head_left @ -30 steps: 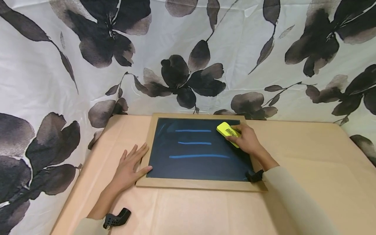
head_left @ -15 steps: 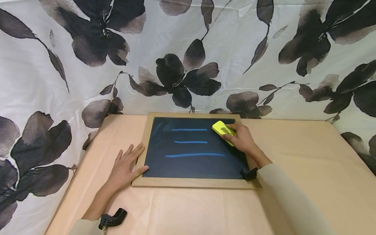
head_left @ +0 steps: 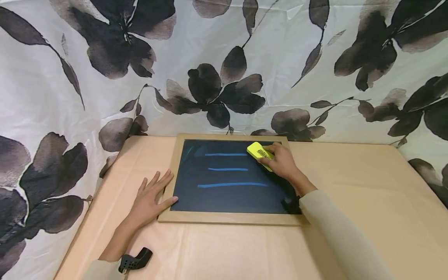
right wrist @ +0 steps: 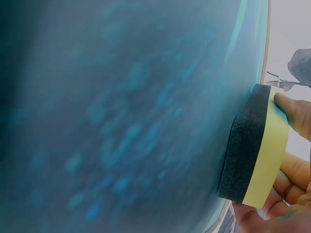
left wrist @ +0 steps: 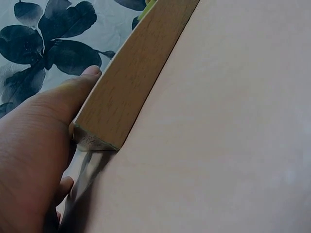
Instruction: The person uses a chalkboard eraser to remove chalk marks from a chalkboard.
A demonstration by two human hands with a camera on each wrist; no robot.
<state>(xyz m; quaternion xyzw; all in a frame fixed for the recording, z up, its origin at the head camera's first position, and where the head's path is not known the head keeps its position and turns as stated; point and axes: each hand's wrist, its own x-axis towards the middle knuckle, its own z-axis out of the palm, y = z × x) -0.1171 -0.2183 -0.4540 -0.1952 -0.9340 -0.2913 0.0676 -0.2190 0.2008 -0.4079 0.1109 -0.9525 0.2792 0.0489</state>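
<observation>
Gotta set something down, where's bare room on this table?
The table looks bare right of the right sleeve, and in front of the board between that sleeve and the left wrist device. Crowded: the board, left hand touching its frame, right hand holding the yellow eraser.

Pale table (head_left: 231, 249), 1 framed blackboard (head_left: 227, 177) atop

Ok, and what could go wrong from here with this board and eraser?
The eraser, by the right end of the top blue line, might smear it. The left hand touches only one side of the wooden frame, so the board could turn under a hard wipe. The black wrist device, near the lower right corner, might rub the surface.
</observation>
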